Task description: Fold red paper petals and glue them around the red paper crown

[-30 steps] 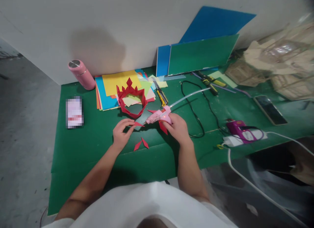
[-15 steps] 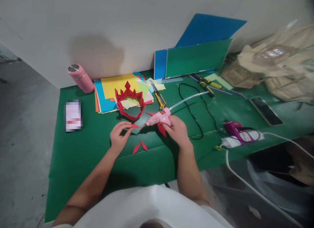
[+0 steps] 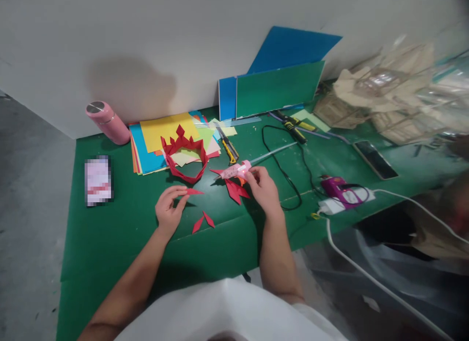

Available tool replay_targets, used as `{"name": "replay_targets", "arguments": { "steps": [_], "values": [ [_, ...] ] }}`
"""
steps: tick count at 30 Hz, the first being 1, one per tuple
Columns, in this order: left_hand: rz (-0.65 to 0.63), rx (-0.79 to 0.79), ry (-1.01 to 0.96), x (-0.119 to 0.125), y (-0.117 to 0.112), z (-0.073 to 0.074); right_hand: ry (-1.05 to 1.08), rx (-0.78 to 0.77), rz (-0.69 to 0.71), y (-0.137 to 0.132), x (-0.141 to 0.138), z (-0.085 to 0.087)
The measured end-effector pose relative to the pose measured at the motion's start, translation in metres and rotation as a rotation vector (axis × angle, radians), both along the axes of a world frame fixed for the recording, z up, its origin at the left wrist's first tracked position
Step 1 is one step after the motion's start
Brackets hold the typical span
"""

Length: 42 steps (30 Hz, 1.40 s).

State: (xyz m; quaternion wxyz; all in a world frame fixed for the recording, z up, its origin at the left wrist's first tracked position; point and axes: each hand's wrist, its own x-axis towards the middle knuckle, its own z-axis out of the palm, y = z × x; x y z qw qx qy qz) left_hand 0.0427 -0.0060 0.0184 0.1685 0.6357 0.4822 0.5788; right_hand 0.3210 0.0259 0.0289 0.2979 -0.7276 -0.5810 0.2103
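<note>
Between the thumb and fingers of my left hand (image 3: 171, 210) is a small red folded paper piece (image 3: 195, 191), its tip pointing right. My right hand (image 3: 264, 190) is closed around a pink hot glue gun (image 3: 234, 171), whose nozzle points left and stands apart from the paper piece. A clear glue stick (image 3: 273, 153) sticks out of its back. Under the gun lie larger red folded paper pieces (image 3: 234, 190). Two small red paper diamonds (image 3: 198, 225) rest on the green table in front. Behind my left hand stands a red folded paper crown (image 3: 187, 177).
Coloured paper sheets (image 3: 148, 158) lie behind the crown, with a yellow utility knife (image 3: 229, 149) beside them. A pink bottle (image 3: 109, 123) stands at the back left. To the right are a black cable (image 3: 264, 145), pliers (image 3: 295, 130), a phone (image 3: 375, 160) and a power strip (image 3: 331, 205).
The glue gun has drawn away to the right from the paper piece, and its nozzle no longer meets the tip. My left hand still pinches the piece. The whole view has shifted slightly.
</note>
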Motion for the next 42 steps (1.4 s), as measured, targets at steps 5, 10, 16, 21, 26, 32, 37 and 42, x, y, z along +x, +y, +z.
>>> {"name": "replay_targets", "arguments": {
  "steps": [5, 10, 16, 21, 26, 32, 37, 42],
  "values": [
    [-0.021, 0.003, -0.019, 0.0, -0.001, -0.003, -0.072, -0.084, -0.068, 0.002, -0.004, -0.003],
    [-0.024, -0.009, -0.013, -0.001, -0.001, -0.003, -0.097, -0.047, -0.045, 0.004, -0.01, -0.001],
    [-0.022, 0.02, -0.011, -0.002, 0.0, -0.005, -0.117, 0.109, 0.045, 0.002, -0.016, 0.006],
    [-0.018, 0.002, -0.002, -0.002, 0.0, -0.005, -0.185, 0.178, -0.007, 0.003, -0.009, 0.005],
    [-0.025, -0.011, -0.023, -0.003, 0.0, -0.006, -0.165, 0.124, -0.024, 0.005, 0.0, -0.002],
    [-0.012, -0.035, -0.033, -0.003, 0.0, -0.01, -0.078, 0.004, 0.02, 0.002, 0.005, -0.006],
    [-0.044, -0.032, -0.027, -0.002, -0.001, -0.008, -0.153, -0.016, 0.076, 0.004, 0.008, -0.006],
    [-0.073, -0.034, -0.006, 0.003, -0.001, 0.0, -0.163, 0.218, 0.026, 0.001, -0.005, 0.014]
  ]
}}
